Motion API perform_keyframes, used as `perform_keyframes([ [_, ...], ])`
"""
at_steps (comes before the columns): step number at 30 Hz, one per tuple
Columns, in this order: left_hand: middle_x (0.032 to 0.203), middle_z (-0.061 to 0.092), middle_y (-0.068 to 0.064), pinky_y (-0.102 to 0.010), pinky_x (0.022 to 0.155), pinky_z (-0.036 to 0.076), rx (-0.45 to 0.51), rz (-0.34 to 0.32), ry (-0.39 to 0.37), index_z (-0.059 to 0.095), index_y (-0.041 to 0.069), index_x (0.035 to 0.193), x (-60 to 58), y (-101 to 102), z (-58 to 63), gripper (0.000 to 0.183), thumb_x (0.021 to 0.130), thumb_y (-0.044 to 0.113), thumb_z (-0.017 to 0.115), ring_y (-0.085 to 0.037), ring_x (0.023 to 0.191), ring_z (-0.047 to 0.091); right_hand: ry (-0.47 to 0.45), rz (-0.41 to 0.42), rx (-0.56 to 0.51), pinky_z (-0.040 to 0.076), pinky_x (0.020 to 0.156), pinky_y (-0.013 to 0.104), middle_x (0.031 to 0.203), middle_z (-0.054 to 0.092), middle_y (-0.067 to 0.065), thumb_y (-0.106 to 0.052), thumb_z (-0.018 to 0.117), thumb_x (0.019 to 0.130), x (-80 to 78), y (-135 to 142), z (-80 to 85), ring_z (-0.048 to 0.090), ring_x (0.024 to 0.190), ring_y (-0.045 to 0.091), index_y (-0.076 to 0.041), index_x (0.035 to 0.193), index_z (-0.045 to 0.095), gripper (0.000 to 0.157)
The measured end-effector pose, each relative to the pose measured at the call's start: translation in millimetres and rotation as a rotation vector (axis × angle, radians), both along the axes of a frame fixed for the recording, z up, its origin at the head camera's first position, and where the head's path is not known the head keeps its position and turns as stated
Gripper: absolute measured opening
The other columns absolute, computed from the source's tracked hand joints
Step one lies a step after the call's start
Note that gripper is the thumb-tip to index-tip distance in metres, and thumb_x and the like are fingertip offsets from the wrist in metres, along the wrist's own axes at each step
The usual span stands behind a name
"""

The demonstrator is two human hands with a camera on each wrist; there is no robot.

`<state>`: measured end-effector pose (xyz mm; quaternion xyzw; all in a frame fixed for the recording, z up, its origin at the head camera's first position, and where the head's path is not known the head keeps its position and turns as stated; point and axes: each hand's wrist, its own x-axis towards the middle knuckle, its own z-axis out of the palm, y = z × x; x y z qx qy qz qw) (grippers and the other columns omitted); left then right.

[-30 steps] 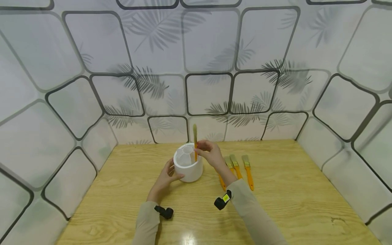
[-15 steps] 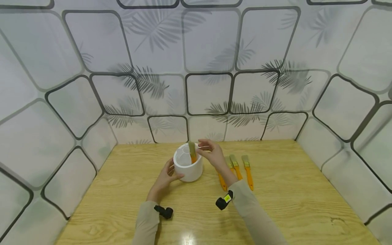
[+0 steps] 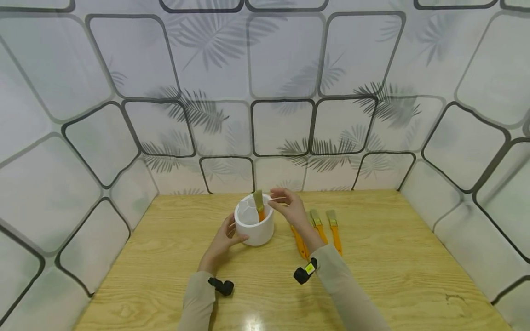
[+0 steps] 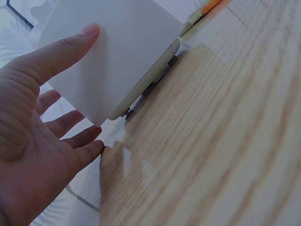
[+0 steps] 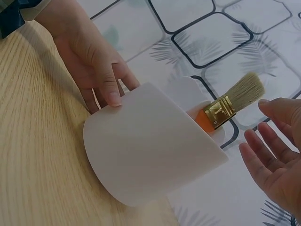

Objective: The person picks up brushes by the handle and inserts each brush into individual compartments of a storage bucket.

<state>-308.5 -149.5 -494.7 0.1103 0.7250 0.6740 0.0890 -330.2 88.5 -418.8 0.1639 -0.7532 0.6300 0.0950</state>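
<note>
A white round organizer with inner dividers stands on the wooden table. My left hand holds its left side, the thumb in front and the fingers around toward the back. One paintbrush leans inside it, bristles up; its gold ferrule and a bit of orange handle show in the right wrist view, while the lower handle is hidden by the wall. Just right of the rim, my right hand hovers with loosely bent fingers, apart from the bristles and holding nothing.
Several more paintbrushes with orange handles lie on the table right of the organizer, some partly behind my right forearm. Patterned white panels rise behind the table and at both sides.
The right hand has let go of the paintbrush, which has dropped into the organizer and now leans. That hand has drawn slightly right. The left hand stays on the organizer.
</note>
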Motion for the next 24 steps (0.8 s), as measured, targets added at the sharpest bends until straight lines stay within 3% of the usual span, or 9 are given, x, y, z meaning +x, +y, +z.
perform_keyframes([
  [5,0.153,0.017,-0.013,-0.045,0.116,0.013,0.006,0.001,0.008,0.015,0.010,0.148,-1.1,0,-2.3,0.091,0.079,0.012,0.074,-0.035,0.140,0.017,-0.018,-0.008,0.000,0.054,0.082,0.032,0.110,0.062,0.020,-0.012,0.069,0.084,1.9,2,0.5,0.061,0.098,0.029,-0.003,0.117,0.061,0.035],
  [14,0.152,0.023,-0.007,-0.044,0.116,0.016,-0.014,0.057,0.071,0.022,0.016,0.146,-14.2,-1,-26.1,0.088,0.077,0.014,0.076,-0.032,0.138,0.023,-0.001,-0.025,-0.003,0.053,0.086,0.035,0.109,0.062,0.020,-0.010,0.068,0.084,1.1,11,-2.2,0.061,0.098,0.029,-0.002,0.116,0.061,0.034],
  [19,0.151,0.023,-0.008,-0.045,0.116,0.016,-0.012,0.058,0.086,0.023,0.016,0.146,-13.4,-2,-25.1,0.086,0.078,0.013,0.076,-0.033,0.138,0.023,-0.006,-0.028,-0.003,0.052,0.087,0.035,0.110,0.061,0.022,-0.010,0.068,0.084,0.5,16,-4.7,0.061,0.099,0.031,-0.001,0.118,0.060,0.035],
  [24,0.152,0.022,-0.013,-0.046,0.116,0.014,0.015,0.031,0.067,0.023,0.011,0.146,-6.6,-3,-11.4,0.085,0.078,0.006,0.074,-0.036,0.138,0.021,-0.020,-0.021,-0.006,0.051,0.089,0.039,0.112,0.059,0.025,-0.008,0.067,0.085,4.9,21,0.0,0.059,0.102,0.036,0.003,0.120,0.057,0.038],
])
